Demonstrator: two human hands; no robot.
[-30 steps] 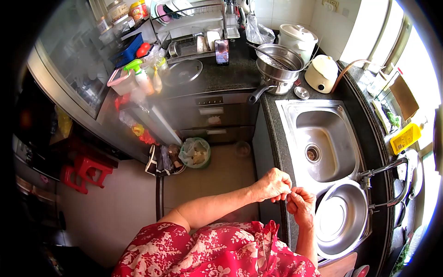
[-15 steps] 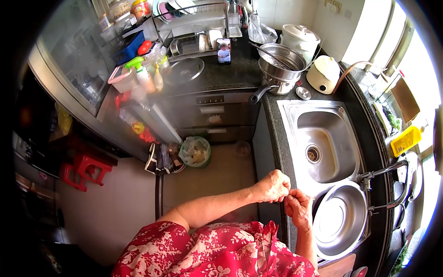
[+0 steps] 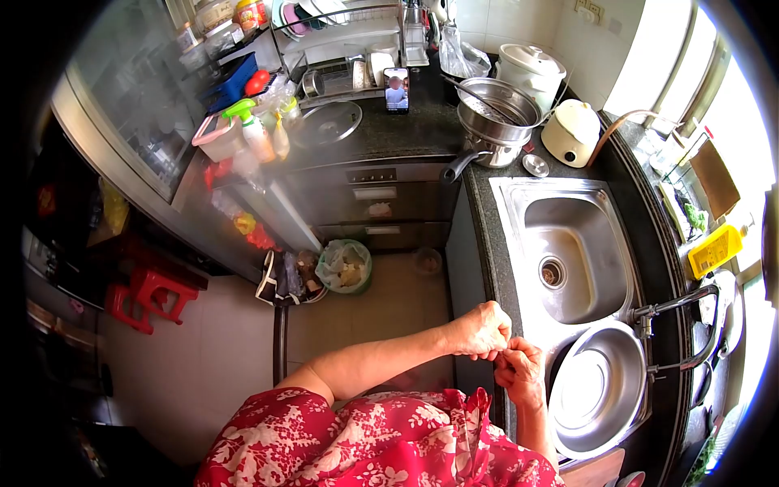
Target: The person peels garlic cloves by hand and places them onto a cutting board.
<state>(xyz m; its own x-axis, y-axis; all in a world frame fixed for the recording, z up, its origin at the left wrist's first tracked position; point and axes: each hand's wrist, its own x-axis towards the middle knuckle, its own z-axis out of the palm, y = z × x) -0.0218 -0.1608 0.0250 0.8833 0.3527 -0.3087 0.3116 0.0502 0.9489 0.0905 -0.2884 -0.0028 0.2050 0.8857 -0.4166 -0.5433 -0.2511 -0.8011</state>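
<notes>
My left hand (image 3: 480, 330) is closed, its fingers curled in and meeting my right hand (image 3: 522, 372) at the counter's front edge. Both hands have fingers pressed together; whatever lies between them is too small to make out. Just right of my right hand, a round metal basin (image 3: 596, 390) sits over the lower part of the sink. The steel sink bowl (image 3: 568, 272) with its drain is beyond the hands, up and to the right.
A faucet (image 3: 682, 304) reaches over the sink's right side. Stacked steel pots (image 3: 497, 114), a cream cooker (image 3: 570, 132) and a propped phone (image 3: 396, 90) stand on the back counter. A lined bin (image 3: 345, 266) is on the floor; red stools (image 3: 158, 296) stand left.
Both hands have shifted slightly downward and stay together at the fingertips. My right hand has turned a little. The camera view has moved very slightly.
</notes>
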